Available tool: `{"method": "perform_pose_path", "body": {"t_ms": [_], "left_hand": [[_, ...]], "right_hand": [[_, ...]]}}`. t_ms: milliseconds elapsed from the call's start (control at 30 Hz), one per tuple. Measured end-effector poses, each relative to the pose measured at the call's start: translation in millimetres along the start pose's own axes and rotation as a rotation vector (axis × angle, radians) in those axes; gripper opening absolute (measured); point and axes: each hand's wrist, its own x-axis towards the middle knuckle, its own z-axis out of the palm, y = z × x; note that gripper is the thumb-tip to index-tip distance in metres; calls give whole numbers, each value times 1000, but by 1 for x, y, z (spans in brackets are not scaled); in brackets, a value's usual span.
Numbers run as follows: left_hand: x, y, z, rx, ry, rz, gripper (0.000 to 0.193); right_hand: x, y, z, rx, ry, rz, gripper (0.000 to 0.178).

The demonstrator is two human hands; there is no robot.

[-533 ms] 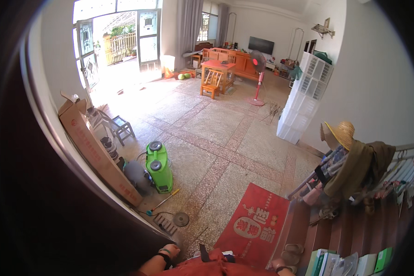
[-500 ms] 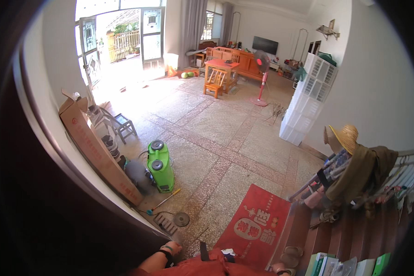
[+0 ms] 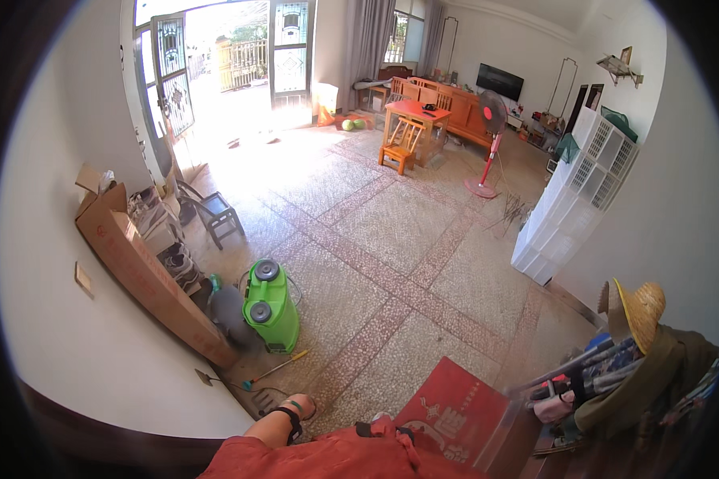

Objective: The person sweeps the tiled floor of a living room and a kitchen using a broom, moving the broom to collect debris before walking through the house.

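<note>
One bare forearm [image 3: 265, 429] with a black wristband low over red cloth [image 3: 335, 455], hand and fingers hidden, state untellable.

A home's living room, seen from above. A speckled stone floor [image 3: 391, 239] with red bands runs to open glazed doors [image 3: 216, 64]. Along the far wall stand a wooden bench [image 3: 455, 108], a television [image 3: 499, 80], an orange table [image 3: 415, 112] and a pedestal fan [image 3: 491, 136]. A red doormat [image 3: 455, 407] lies near the bottom edge.

Glossy green plastic sprayer [image 3: 270, 305], matt cardboard box [image 3: 148, 275], speckled stone floor [image 3: 391, 239]
</note>
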Motion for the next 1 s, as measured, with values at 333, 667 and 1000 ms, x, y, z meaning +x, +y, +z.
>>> {"method": "perform_pose_path", "body": {"t_ms": [333, 667, 1000], "left_hand": [[62, 14, -72, -808, -165, -530, 22], [221, -68, -165, -437, -35, -403, 24], [350, -1, -422, -489, 115, -333, 26]], "right_hand": [[121, -256, -81, 112, 26, -242, 14], [194, -404, -87, -85, 90, -328, 14], [226, -390, -128, 145, 263, 311, 14]]}}
